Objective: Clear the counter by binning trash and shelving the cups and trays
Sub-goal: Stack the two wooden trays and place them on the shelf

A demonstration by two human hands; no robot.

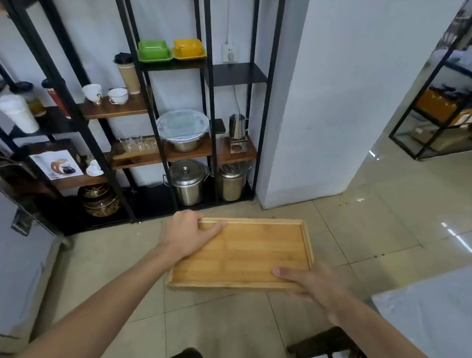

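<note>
An empty bamboo tray is held level over the tiled floor, in front of a black metal shelving unit. My left hand grips its far left corner, thumb over the rim. My right hand holds the near right corner, thumb on the inside. Two white cups and a brown paper cup with a black lid stand on a wooden shelf board. Green and yellow dishes sit on a higher shelf.
Lower shelves carry glasses, a lidded steel bowl, a steel jug and two steel pots. A white pillar rises to the right. The grey counter corner is at the lower right, a box at left.
</note>
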